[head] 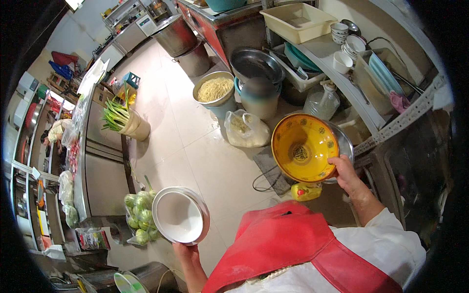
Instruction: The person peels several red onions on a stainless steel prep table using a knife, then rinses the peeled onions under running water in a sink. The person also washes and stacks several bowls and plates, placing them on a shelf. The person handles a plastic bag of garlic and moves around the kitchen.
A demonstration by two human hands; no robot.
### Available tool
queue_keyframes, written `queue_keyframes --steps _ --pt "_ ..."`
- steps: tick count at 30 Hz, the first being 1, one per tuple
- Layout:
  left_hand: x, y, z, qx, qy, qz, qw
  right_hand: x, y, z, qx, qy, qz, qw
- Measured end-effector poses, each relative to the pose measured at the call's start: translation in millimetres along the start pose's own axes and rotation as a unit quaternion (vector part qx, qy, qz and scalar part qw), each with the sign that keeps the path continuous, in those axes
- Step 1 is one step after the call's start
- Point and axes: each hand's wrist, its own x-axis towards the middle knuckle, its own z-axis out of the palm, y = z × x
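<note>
My left hand (186,252) grips a stack of white bowls (178,217) by the near rim, held over the tiled floor. On the right, my right hand (343,170) holds a yellow patterned bowl (306,148) by its rim, its inside facing me. A metal bowl (345,142) shows partly behind the yellow one; how it is held is hidden. Below the yellow bowl is a yellow container with a red part (306,192). A red apron (278,238) covers my front.
Noodles in a basin (215,89), a plastic bag (247,133) and a bucket of green onions (135,126) stand on the floor. Bagged green vegetables (141,216) lie left of the white bowls. A shelf (322,55) with cups runs along the right. Far left, a person (56,132) bends over.
</note>
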Motion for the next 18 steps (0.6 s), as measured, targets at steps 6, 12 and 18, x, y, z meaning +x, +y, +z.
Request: queue_keyframes --steps 6,12,18 --pt "71 22 40 0.012 0.021 -0.029 0.999 49 -8 44 -0.05 -0.01 0.021 0.998" --pt "192 35 87 0.047 -0.093 -0.029 0.994 100 8 77 -0.032 0.06 0.007 0.998" --pt "303 71 173 0.142 -0.193 -0.06 0.969 127 -4 139 0.018 0.166 -0.006 0.986"
